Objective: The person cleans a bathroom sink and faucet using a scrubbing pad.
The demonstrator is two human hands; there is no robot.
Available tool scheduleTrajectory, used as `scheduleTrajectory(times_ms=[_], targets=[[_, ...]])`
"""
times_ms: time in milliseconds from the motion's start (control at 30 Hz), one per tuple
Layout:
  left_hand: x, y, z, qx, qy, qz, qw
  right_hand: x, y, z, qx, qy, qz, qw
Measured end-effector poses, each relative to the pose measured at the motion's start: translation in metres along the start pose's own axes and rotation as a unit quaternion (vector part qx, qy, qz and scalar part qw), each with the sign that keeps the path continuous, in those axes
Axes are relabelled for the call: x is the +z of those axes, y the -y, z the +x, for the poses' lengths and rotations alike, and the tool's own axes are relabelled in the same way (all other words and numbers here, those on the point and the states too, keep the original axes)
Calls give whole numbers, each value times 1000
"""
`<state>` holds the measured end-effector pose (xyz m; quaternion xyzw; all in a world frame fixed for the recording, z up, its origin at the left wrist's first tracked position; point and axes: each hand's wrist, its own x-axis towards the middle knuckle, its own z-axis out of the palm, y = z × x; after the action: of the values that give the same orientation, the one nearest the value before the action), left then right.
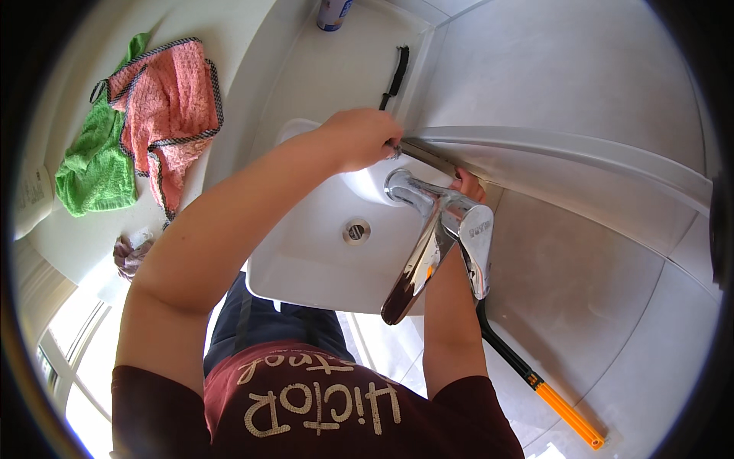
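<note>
My left hand is closed at the back rim of the white washbasin, its fingers bent down round a small greyish thing too hidden to name. Beside it rises the chrome tap, whose spout reaches forward over the basin. My right hand is behind the tap, by the narrow gap along the wall. Only some of its fingers show past the tap, so its grip is unclear. A round metal drain sits in the basin floor.
A pink cloth and a green cloth lie on the left ledge, near a crumpled purplish cloth. A black brush and a can stand beyond the basin. A long orange-handled tool leans at right.
</note>
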<state>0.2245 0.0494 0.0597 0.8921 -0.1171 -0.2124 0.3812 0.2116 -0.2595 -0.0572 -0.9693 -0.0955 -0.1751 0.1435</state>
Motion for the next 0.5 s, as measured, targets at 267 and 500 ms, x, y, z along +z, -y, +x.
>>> scheduleTrajectory(times_ms=[267,500], targets=[[17,-16,0,12,20,69,997,-7,7,7,-77,-49,-46,995],[25,-34,33,55,9,92,994,-8,13,6,-11,-7,-4,1000]])
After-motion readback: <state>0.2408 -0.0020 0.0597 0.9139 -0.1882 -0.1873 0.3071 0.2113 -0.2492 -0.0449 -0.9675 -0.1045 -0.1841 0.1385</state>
